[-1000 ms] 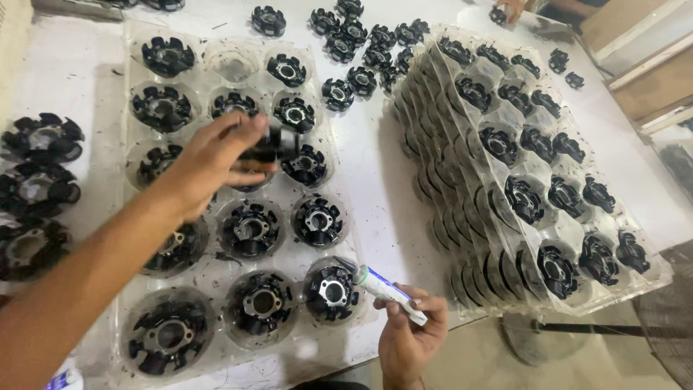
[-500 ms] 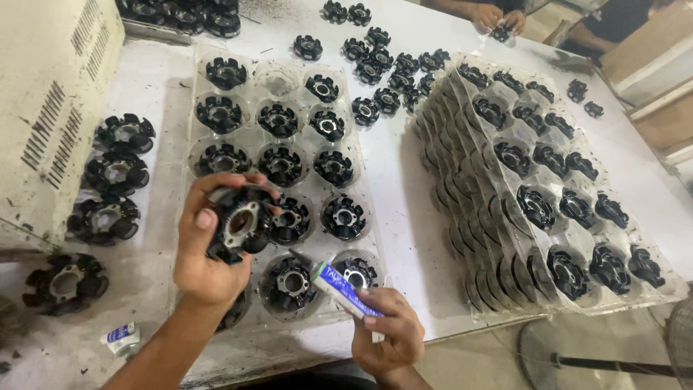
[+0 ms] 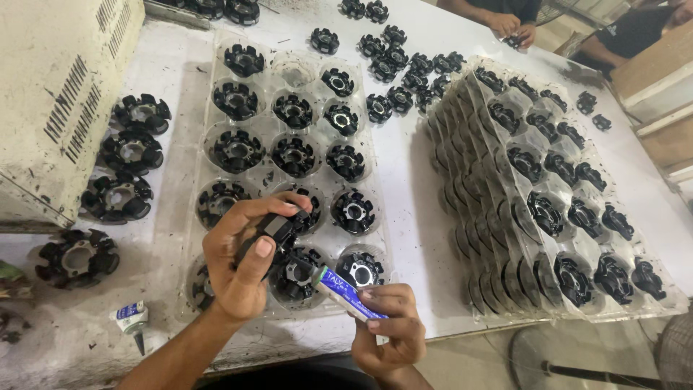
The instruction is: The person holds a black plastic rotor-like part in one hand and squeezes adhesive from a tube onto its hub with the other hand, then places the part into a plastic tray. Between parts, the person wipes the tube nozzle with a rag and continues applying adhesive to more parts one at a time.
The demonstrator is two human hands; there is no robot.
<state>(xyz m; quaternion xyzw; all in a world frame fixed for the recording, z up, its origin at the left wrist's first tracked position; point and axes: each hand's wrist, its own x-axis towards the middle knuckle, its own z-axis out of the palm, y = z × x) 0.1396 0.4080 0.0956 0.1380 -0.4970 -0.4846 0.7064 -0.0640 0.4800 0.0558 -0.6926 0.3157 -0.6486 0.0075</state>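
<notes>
My left hand [image 3: 242, 263] grips a black round finned part [image 3: 278, 230], tilted on edge above the near end of a clear plastic tray [image 3: 195, 173]. My right hand [image 3: 390, 328] holds a small blue and white glue tube [image 3: 345, 291], with its nozzle at the held part's lower edge. The tray's round pockets hold several more black finned parts [image 3: 294, 155]; one pocket at the far end is bare.
A tilted stack of filled clear trays [image 3: 548, 209] lies to the right. Loose black parts sit at the left [image 3: 119, 196] and far on the white table [image 3: 404, 65]. A beige metal box [image 3: 54, 87] stands at left. A small glue bottle [image 3: 132, 319] lies near the edge. Another person's hands [image 3: 514, 29] work at the far side.
My left hand lifted a part out of the tray and brought it toward me. My right hand moved the glue tube up until its nozzle reached the part.
</notes>
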